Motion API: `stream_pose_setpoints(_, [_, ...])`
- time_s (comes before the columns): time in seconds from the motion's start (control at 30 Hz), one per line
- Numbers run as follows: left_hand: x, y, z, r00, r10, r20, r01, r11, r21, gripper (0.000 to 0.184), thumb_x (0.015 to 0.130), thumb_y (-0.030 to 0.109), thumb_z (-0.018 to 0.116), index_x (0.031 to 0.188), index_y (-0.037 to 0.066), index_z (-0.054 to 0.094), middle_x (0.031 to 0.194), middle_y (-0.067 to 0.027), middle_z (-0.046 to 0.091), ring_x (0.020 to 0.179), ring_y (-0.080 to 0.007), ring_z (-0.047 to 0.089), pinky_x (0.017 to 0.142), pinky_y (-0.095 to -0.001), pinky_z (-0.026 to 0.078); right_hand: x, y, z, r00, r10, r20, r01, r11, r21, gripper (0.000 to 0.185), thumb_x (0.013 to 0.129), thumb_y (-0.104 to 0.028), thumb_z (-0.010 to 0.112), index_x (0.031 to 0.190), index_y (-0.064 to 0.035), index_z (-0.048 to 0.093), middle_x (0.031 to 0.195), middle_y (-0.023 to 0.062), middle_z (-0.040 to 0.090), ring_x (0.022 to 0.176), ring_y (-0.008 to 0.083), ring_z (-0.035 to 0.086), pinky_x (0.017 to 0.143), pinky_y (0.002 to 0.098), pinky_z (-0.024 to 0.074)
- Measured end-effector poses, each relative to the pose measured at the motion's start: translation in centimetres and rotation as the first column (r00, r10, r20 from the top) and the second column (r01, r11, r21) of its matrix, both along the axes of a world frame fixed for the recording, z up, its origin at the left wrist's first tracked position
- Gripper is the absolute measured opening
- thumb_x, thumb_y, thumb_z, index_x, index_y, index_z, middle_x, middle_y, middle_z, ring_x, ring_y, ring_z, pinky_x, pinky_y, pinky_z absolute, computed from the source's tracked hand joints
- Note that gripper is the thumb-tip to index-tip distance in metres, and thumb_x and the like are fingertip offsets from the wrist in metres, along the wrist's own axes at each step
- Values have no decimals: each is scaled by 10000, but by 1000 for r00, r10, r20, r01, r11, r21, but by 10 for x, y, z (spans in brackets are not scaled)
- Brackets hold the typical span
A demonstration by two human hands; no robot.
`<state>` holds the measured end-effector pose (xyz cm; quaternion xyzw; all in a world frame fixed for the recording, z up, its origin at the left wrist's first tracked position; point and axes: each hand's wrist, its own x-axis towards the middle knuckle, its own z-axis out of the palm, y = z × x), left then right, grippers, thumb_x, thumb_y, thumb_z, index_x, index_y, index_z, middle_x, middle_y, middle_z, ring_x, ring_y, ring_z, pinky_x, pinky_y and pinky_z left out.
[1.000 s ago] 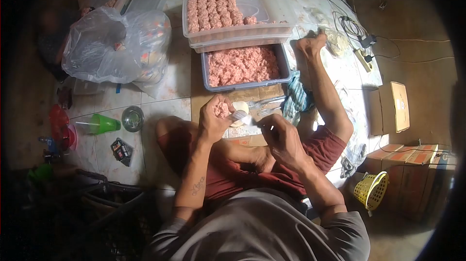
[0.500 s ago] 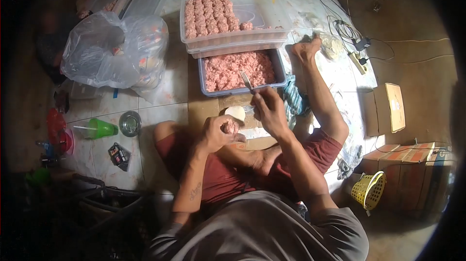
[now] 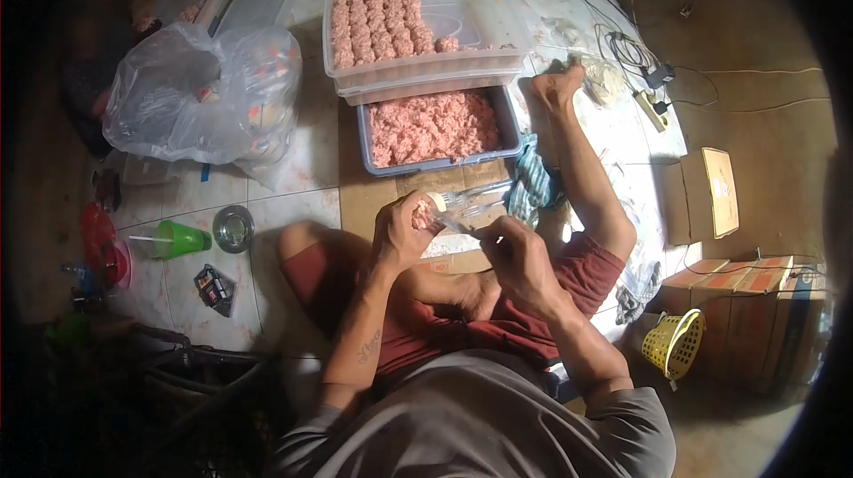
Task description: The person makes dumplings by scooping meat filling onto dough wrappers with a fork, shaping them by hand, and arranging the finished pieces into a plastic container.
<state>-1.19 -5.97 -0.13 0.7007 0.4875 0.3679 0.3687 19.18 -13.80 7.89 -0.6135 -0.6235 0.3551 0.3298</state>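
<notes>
My left hand [image 3: 400, 231] is cupped around a lump of minced meat [image 3: 421, 213], and whether a wrapper surrounds it I cannot tell. In my right hand [image 3: 517, 258] is a fork [image 3: 455, 224], its tines against the lump. A pale round wrapper or stack of them [image 3: 437, 201] shows partly behind my left hand. Other forks [image 3: 480, 199] lie on the cardboard in front of me. Beyond them, a blue-grey tub [image 3: 426, 165] holds loose minced meat [image 3: 435, 127]. Behind it, a clear plastic container [image 3: 471, 25] carries rows of meat dumplings [image 3: 378, 27].
A clear plastic bag [image 3: 191, 91] stands at left, near a green cup [image 3: 180, 240] and a glass dish [image 3: 234, 228]. A checked cloth [image 3: 531, 180] lies right of the tub. Cables [image 3: 622, 47], cardboard boxes [image 3: 737, 300] and a yellow basket [image 3: 673, 345] are further right.
My right hand has come down from near the tub, bringing the fork to the meat in my left hand. The left hand has shifted slightly up and right, covering more of the pale wrapper.
</notes>
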Motion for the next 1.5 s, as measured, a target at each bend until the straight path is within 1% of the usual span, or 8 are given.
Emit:
stream_pose_setpoints(0.37, [-22,-7,6,980,-190,60,198,965,-171,428,745,348,926,927,32,703,784,-77,710,718,-188,674,699,-349,545,-17,58,-57,989,-95,-117,125,949,291,100,985,-48,621,1070,5,608,847,80,604,684,154,582,592,334,474])
stream_pose_setpoints(0.47, [-24,-12,3,945,-166,282,202,974,-104,469,682,267,973,972,34,690,858,-21,672,787,-99,599,726,-268,510,-12,76,-117,760,-364,-539,102,885,-454,200,1019,-132,590,1171,-13,543,860,71,611,587,100,503,488,255,403])
stream_pose_setpoints(0.63, [-39,-15,4,958,-117,261,190,942,-276,382,714,181,953,939,60,669,801,30,604,738,-74,539,651,-249,462,-19,29,-53,770,-370,-519,24,830,-557,123,1000,-107,570,1037,9,550,787,87,587,620,150,559,525,291,464])
stream_pose_setpoints(0.7, [-30,-11,-4,961,-72,267,131,969,-211,360,732,203,942,857,51,640,758,16,612,702,-79,536,613,-273,451,-21,21,-21,988,-52,-144,59,997,46,146,987,-56,598,1118,7,612,840,70,618,695,134,574,598,296,469])
stream_pose_setpoints(0.87, [-21,3,3,989,-129,70,134,988,-74,276,788,213,893,855,56,677,671,-9,590,623,-85,475,561,-299,430,-17,10,21,982,169,86,-178,978,110,228,875,60,566,1077,29,665,865,221,610,792,432,613,711,486,501])
stream_pose_setpoints(1.17, [-24,0,4,705,-97,703,396,875,-277,303,757,47,881,972,10,672,887,-54,710,832,-99,662,758,-274,545,-20,14,26,1000,-2,16,-2,983,184,220,897,73,546,1063,31,684,907,237,626,846,416,628,741,467,505])
stream_pose_setpoints(1.3, [-21,7,23,984,-175,-34,168,974,-150,316,760,157,884,949,18,671,851,-37,701,741,-129,636,672,-303,527,-19,19,18,981,185,56,-190,979,81,232,882,92,560,1060,17,689,920,227,639,847,415,646,736,470,507])
stream_pose_setpoints(1.5, [-24,4,30,934,-171,313,172,985,24,351,765,242,922,841,46,641,707,13,648,640,-101,553,590,-302,481,-15,2,22,998,-65,-19,68,985,159,163,891,62,595,1032,11,658,885,208,596,789,400,627,693,468,484])
